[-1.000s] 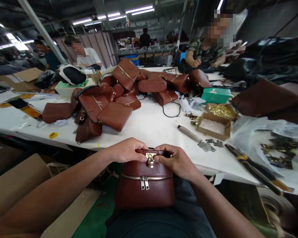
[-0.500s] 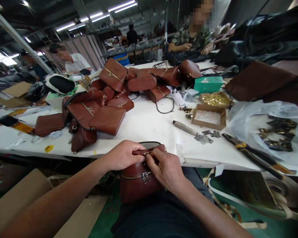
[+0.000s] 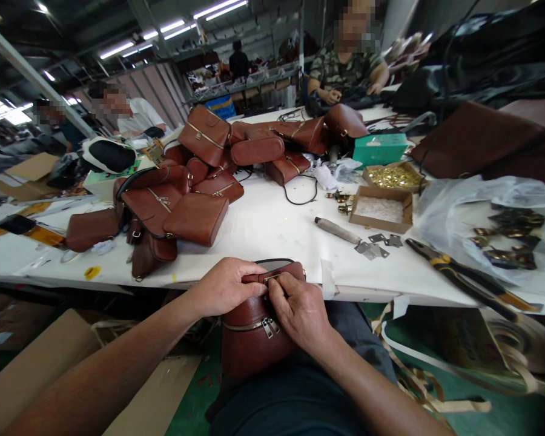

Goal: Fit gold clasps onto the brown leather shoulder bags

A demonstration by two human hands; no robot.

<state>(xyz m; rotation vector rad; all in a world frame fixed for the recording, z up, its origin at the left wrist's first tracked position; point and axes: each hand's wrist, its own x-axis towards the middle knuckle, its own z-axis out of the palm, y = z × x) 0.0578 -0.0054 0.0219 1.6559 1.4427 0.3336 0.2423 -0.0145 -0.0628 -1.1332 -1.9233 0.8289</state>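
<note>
A dark brown leather bag (image 3: 249, 339) with a front zipper rests on my lap against the table's near edge. My left hand (image 3: 224, 284) grips the top left of the bag's flap. My right hand (image 3: 297, 309) lies over the front of the flap, its fingers pinching at the gold lock fitting, which they mostly hide. The two zipper pulls (image 3: 269, 327) hang just below my right hand.
A pile of brown bags (image 3: 195, 175) covers the white table (image 3: 263, 230). To the right lie a wooden-handled tool (image 3: 333, 229), metal plates (image 3: 375, 245), cardboard boxes of hardware (image 3: 381, 209), a green box (image 3: 379, 148), pliers (image 3: 463, 281) and a plastic bag of fittings (image 3: 504, 230). Other people sit across the table.
The bag has tilted and shifted left on my lap. My right hand has moved over the lock fitting, which showed plainly a second ago. My view has swung slightly.
</note>
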